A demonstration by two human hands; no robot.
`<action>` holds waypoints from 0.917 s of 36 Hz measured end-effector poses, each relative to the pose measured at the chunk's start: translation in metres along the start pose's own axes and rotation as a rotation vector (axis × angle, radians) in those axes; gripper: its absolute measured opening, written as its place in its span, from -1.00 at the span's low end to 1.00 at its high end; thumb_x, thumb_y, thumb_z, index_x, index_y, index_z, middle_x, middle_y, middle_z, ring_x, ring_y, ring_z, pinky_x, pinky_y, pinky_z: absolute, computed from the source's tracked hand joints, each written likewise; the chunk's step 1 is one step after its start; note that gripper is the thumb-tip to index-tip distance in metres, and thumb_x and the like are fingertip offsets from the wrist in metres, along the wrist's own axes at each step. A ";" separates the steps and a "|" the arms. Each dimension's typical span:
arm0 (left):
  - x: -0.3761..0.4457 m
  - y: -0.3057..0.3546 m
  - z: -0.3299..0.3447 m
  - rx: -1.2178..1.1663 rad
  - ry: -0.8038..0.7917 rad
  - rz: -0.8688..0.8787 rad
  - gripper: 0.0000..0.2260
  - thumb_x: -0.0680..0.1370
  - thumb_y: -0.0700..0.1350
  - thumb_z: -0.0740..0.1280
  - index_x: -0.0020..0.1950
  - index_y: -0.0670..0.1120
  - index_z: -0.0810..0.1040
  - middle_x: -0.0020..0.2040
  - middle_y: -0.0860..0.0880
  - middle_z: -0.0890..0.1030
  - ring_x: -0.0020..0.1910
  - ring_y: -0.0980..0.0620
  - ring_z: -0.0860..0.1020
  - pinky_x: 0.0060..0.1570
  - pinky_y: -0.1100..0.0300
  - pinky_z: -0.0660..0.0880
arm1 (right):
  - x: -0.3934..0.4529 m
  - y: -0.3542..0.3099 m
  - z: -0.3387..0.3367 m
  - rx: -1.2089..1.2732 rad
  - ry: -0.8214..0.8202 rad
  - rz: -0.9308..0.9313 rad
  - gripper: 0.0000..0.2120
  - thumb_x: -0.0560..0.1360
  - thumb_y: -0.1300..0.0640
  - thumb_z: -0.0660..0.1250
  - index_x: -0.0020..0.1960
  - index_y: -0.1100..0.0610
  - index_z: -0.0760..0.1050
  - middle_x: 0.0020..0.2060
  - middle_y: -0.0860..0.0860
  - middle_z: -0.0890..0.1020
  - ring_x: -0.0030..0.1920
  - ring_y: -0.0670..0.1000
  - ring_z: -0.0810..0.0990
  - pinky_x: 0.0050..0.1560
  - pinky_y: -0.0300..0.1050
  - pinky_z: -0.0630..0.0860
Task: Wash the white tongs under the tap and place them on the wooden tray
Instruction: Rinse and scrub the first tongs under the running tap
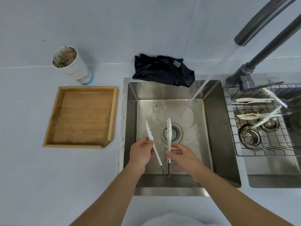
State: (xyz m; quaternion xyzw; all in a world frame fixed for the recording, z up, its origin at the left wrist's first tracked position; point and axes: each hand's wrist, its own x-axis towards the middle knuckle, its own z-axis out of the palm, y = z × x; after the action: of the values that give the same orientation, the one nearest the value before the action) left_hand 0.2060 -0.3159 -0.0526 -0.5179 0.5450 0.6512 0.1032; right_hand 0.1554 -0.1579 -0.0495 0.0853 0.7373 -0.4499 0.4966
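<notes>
The tongs (pixel 168 137) look light, springy and wet-slick. Left hand (pixel 141 154) and right hand (pixel 183 156) each pinch 1 arm in their fingers; a mid-arm grip seems safest.

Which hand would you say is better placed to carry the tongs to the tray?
Probably the left hand: it already grips one arm of the tongs, and the tray lies on its side.

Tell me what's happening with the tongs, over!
Left hand and right hand each grip one arm of the white tongs, over the sink. Water stream falls right of them. Wooden tray waits, path clear.
</notes>
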 end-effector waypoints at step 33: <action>0.063 -0.017 -0.002 -0.033 0.059 -0.345 -0.76 0.68 0.01 0.19 0.01 0.00 0.64 -0.02 -0.04 0.72 -0.05 -0.01 0.69 -0.22 0.17 0.60 | 0.078 0.025 0.029 0.224 -0.063 0.287 -0.56 0.58 -0.33 0.05 0.06 -0.11 0.59 0.12 -0.02 0.69 0.13 0.02 0.65 0.22 0.10 0.55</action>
State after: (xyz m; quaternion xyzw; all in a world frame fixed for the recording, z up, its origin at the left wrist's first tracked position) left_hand 0.1909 -0.3380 -0.1123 -0.6243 0.4398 0.6173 0.1890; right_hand 0.1500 -0.1901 -0.1303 0.2302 0.6469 -0.4561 0.5661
